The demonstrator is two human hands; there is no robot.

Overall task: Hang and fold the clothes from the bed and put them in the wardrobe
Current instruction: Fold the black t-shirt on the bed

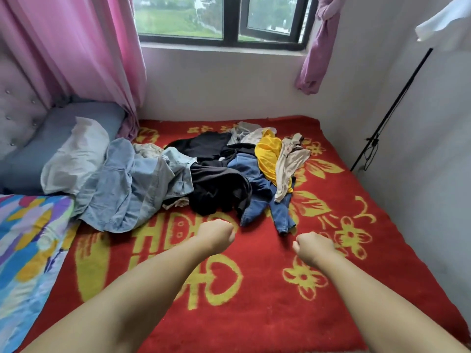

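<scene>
both hands are fisted, holding nothing, above the red blanket (254, 289): left hand (216, 234), right hand (314, 247), a gap between them. the clothes pile (204, 174) lies straight ahead across the bed, its long axis running left to right. nearest is the dark blue jeans (262, 197) leg, seemingly closer to the right hand. no wardrobe in view.

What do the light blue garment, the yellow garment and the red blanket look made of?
Light blue garment: looks like washed denim, matte, with stiff folds and stitched seams. Yellow garment: seems a thin, smooth synthetic, slightly shiny, draping softly; the fibre is not certain. Red blanket: a fuzzy, plush pile, matte, with a yellow pattern.
</scene>
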